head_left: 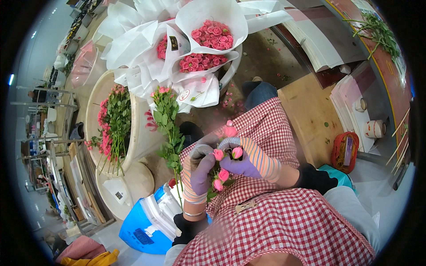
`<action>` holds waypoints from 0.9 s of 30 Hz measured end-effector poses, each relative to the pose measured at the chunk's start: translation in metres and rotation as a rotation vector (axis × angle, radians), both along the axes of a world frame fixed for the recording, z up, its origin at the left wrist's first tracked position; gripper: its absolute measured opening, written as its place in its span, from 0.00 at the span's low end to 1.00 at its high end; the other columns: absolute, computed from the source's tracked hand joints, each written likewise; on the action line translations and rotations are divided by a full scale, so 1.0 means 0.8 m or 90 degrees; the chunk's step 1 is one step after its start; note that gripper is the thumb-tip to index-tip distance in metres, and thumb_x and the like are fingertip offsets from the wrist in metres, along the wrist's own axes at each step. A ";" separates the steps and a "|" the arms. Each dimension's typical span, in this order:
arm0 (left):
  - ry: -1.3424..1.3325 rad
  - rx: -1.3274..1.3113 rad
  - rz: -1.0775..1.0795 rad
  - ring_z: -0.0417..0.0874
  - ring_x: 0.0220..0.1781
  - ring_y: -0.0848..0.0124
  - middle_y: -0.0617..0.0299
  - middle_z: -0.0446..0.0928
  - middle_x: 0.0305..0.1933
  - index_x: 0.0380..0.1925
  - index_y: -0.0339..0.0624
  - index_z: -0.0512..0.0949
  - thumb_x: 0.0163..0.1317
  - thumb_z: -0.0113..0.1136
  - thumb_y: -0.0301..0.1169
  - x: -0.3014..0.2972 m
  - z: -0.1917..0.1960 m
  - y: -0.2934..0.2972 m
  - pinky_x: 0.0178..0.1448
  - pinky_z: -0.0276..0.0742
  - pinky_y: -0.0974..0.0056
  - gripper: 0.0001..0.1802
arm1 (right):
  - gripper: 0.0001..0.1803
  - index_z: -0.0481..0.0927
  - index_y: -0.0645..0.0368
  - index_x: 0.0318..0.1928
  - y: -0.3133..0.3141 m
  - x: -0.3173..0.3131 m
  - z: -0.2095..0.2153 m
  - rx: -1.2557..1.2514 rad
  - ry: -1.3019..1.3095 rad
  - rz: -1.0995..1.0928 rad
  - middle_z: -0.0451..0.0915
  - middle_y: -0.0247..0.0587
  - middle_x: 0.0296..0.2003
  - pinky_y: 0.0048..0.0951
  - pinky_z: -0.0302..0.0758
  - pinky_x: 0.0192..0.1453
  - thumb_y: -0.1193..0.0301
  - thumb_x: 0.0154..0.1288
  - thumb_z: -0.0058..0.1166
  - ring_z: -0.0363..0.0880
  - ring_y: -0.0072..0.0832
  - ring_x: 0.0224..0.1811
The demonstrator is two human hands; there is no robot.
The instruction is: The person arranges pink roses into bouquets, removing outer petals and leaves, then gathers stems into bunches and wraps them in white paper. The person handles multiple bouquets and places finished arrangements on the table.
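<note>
My left hand [200,167], in a striped glove with a grey and purple front, is closed around a spray of pink roses [223,174] above my lap. My right hand [243,160], gloved alike, pinches among the same blooms from the other side. Rose heads show between and below the gloves; the fingers and leaves hide most of the stem. Left of my hands, long leafy rose stems [167,119] lean beside a pale tub, their small pink heads at the top.
White paper-wrapped rose bouquets [213,35] stand in a bucket ahead. A cream tub [137,133] at left holds more roses. Near my left arm is a blue package [140,226]. At right are a red basket [344,153], paper stacks [350,104] and a table with cut greenery [378,35].
</note>
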State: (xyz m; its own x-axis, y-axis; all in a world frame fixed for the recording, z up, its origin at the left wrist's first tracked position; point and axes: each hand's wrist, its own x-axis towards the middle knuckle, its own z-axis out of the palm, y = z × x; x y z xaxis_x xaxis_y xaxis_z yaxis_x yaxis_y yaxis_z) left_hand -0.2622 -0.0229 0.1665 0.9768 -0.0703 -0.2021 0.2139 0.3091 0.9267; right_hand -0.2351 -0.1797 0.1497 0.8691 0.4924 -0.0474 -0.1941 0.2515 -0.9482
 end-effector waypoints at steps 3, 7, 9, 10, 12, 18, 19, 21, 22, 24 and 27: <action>0.080 -0.056 0.020 0.72 0.54 0.66 0.51 0.70 0.57 0.32 0.37 0.76 0.58 0.52 0.31 -0.004 -0.018 0.004 0.60 0.64 0.62 0.09 | 0.10 0.77 0.60 0.37 -0.005 -0.002 0.000 -0.007 -0.020 0.064 0.76 0.28 0.32 0.20 0.70 0.42 0.77 0.51 0.58 0.71 0.15 0.36; -0.031 0.145 0.095 0.73 0.53 0.70 0.55 0.71 0.55 0.38 0.35 0.76 0.60 0.49 0.26 0.003 0.001 -0.001 0.59 0.65 0.65 0.09 | 0.09 0.78 0.59 0.34 0.000 -0.005 -0.003 -0.014 0.034 0.016 0.78 0.34 0.25 0.23 0.72 0.36 0.73 0.50 0.60 0.74 0.19 0.29; -0.074 0.205 0.057 0.73 0.54 0.69 0.56 0.72 0.53 0.41 0.36 0.77 0.55 0.53 0.21 0.000 0.007 0.013 0.59 0.66 0.64 0.12 | 0.10 0.78 0.60 0.34 0.001 -0.003 -0.006 -0.052 -0.019 0.010 0.78 0.36 0.25 0.24 0.72 0.36 0.72 0.50 0.60 0.75 0.20 0.29; -0.126 0.280 0.024 0.73 0.54 0.68 0.56 0.72 0.53 0.40 0.37 0.77 0.53 0.55 0.21 0.001 0.010 0.017 0.58 0.67 0.64 0.12 | 0.10 0.78 0.60 0.34 0.000 -0.002 -0.007 -0.070 -0.045 0.007 0.79 0.36 0.26 0.24 0.72 0.36 0.72 0.50 0.60 0.75 0.20 0.29; -0.228 0.429 -0.042 0.74 0.53 0.66 0.55 0.73 0.52 0.39 0.38 0.78 0.49 0.58 0.20 0.003 0.023 0.018 0.56 0.69 0.64 0.14 | 0.12 0.78 0.61 0.35 -0.002 -0.001 -0.005 -0.081 -0.070 0.006 0.79 0.38 0.26 0.26 0.73 0.36 0.71 0.49 0.61 0.75 0.22 0.28; -0.498 0.702 -0.148 0.76 0.50 0.56 0.53 0.76 0.45 0.29 0.42 0.79 0.35 0.68 0.21 0.017 0.050 0.019 0.51 0.73 0.58 0.15 | 0.15 0.78 0.62 0.36 -0.002 -0.003 -0.014 -0.109 -0.120 -0.003 0.79 0.41 0.26 0.28 0.73 0.35 0.67 0.49 0.63 0.76 0.26 0.28; -0.527 0.734 -0.170 0.76 0.50 0.55 0.53 0.76 0.45 0.28 0.43 0.79 0.35 0.68 0.21 0.015 0.055 0.021 0.51 0.73 0.58 0.15 | 0.16 0.78 0.63 0.37 -0.001 -0.003 -0.016 -0.108 -0.118 -0.006 0.79 0.42 0.26 0.28 0.73 0.35 0.67 0.49 0.63 0.76 0.26 0.28; -0.538 0.723 -0.187 0.75 0.50 0.54 0.55 0.75 0.46 0.30 0.46 0.78 0.35 0.71 0.27 0.015 0.051 0.024 0.51 0.72 0.54 0.17 | 0.16 0.78 0.62 0.36 -0.002 -0.001 -0.010 -0.128 -0.129 0.002 0.79 0.41 0.25 0.28 0.73 0.35 0.67 0.49 0.63 0.75 0.26 0.28; -0.476 0.656 -0.179 0.75 0.51 0.54 0.54 0.75 0.46 0.30 0.45 0.78 0.35 0.70 0.26 0.013 0.048 0.027 0.53 0.72 0.54 0.17 | 0.15 0.78 0.62 0.35 -0.002 0.000 -0.006 -0.138 -0.135 0.008 0.78 0.41 0.25 0.28 0.73 0.35 0.67 0.49 0.63 0.75 0.26 0.28; -0.354 0.521 -0.167 0.74 0.52 0.54 0.53 0.75 0.47 0.29 0.45 0.78 0.36 0.69 0.25 0.006 0.043 0.036 0.55 0.70 0.54 0.16 | 0.14 0.77 0.62 0.34 0.002 -0.005 -0.001 -0.089 -0.051 0.038 0.77 0.40 0.23 0.28 0.72 0.34 0.67 0.49 0.62 0.75 0.25 0.27; -0.254 0.390 -0.133 0.73 0.55 0.56 0.50 0.74 0.50 0.26 0.42 0.79 0.38 0.64 0.21 -0.006 0.027 0.046 0.58 0.68 0.55 0.11 | 0.12 0.77 0.61 0.33 0.006 -0.007 -0.002 -0.053 -0.003 0.063 0.76 0.38 0.23 0.26 0.72 0.35 0.68 0.51 0.61 0.74 0.22 0.27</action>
State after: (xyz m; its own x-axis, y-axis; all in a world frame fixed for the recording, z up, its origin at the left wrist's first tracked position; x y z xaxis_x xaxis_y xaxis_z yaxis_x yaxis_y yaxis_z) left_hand -0.2672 0.0138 0.1880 0.9628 -0.2508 0.1006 -0.1751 -0.2954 0.9392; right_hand -0.2410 -0.1752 0.1483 0.8164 0.5707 -0.0884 -0.2103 0.1514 -0.9658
